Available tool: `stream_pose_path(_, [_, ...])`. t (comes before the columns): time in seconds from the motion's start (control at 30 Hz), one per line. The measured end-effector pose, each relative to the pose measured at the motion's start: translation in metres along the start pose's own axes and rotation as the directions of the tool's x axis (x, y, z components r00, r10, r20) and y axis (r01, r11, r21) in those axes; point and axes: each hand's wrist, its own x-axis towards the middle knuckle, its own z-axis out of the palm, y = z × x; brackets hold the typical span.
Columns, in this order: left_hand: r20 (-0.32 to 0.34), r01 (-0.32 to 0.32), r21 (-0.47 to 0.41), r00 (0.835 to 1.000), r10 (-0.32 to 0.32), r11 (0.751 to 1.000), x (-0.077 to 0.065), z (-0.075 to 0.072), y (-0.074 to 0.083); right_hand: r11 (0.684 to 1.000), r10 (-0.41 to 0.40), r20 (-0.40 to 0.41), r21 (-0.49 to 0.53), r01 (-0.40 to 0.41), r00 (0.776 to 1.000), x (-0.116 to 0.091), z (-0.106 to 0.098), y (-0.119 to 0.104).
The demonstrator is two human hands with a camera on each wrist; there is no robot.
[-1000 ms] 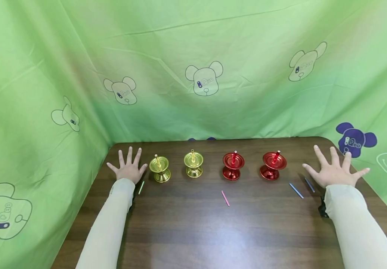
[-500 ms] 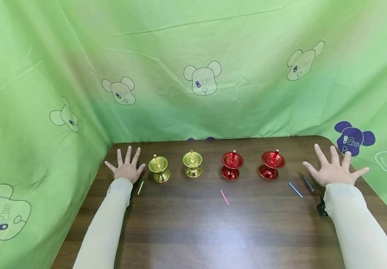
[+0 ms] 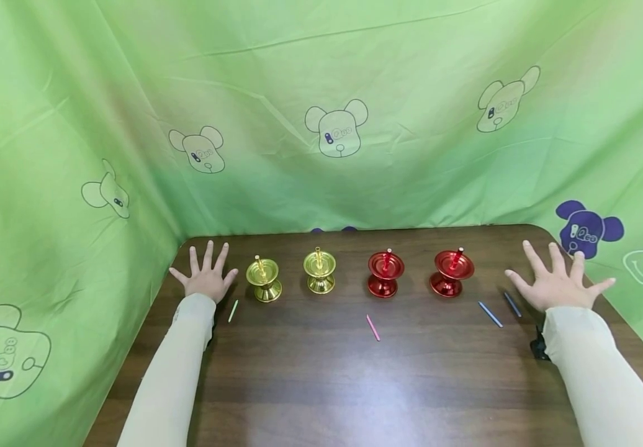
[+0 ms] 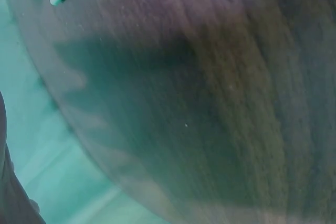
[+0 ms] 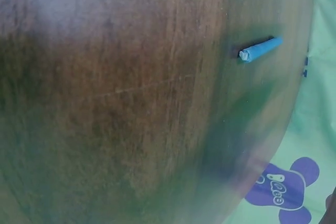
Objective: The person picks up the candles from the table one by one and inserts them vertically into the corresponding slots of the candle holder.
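Note:
In the head view my left hand [image 3: 205, 282] is spread flat, palm down, at the table's far left, holding nothing. Just right of it stands a gold candle holder [image 3: 267, 290], with a thin green candle-like stick [image 3: 233, 311] lying nearer me. A second gold candle holder [image 3: 320, 283] and two red ones, a middle red candle holder [image 3: 383, 287] and a right red candle holder [image 3: 447, 286], continue the row. My right hand [image 3: 560, 288] has its fingers spread at the far right, holding nothing. Beside its thumb lie two blue sticks, one the inner blue stick [image 3: 490, 314].
A pink stick [image 3: 373, 328] lies before the middle red holder. The brown wooden table [image 3: 321, 385] has a rounded far edge. Green printed cloth [image 3: 254, 186] hangs behind and at both sides. In the right wrist view a blue stick [image 5: 261, 49] lies near the table's edge.
My left hand has shifted slightly left and my right hand slightly right. The holders and sticks stay put on the table; the head view has shifted a little.

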Motion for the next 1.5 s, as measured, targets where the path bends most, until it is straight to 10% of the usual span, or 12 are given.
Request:
stream_pose_path(1.0, [-0.113, -0.075, -0.169, 0.992, 0.056, 0.983, -0.032, -0.014, 0.004, 0.992, -0.118, -0.109, 0.026, 0.121, 0.987, -0.027, -0.003, -0.062])
stream_pose_path(1.5, [-0.315, -0.122, -0.234, 0.948, 0.043, 0.964, -0.048, -0.013, 0.016, 0.958, -0.233, -0.332, 0.08, 0.274, 0.914, -0.051, -0.001, -0.128])
